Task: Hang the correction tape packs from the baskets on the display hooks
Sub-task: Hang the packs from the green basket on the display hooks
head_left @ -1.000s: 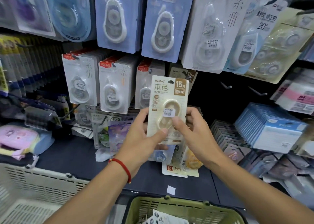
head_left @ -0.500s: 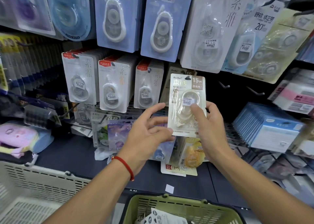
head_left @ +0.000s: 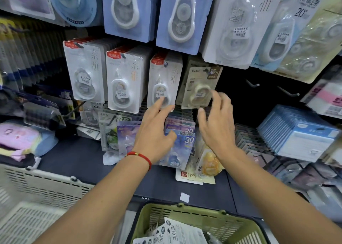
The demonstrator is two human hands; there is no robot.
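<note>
A beige correction tape pack (head_left: pixel 200 87) marked 15M hangs on a display hook in the middle row, right of three white packs (head_left: pixel 162 80). My right hand (head_left: pixel 217 125) is just below and beside it, fingers spread and blurred, holding nothing. My left hand (head_left: pixel 153 134), with a red string at the wrist, is open below the white packs, its fingertips near the lowest edge of the third one. A green basket (head_left: pixel 148 216) at the bottom holds more packs (head_left: pixel 177 233).
A white basket (head_left: pixel 42 186) stands at the lower left. Two bare hooks (head_left: pixel 252 84) stick out right of the beige pack. Blue packs (head_left: pixel 299 132) hang at the right; larger packs fill the upper row. Loose packs (head_left: pixel 187 147) lie on the dark shelf.
The beige pack moved up and right from both hands onto the hook. Both hands let go of it and now hover open beneath the row.
</note>
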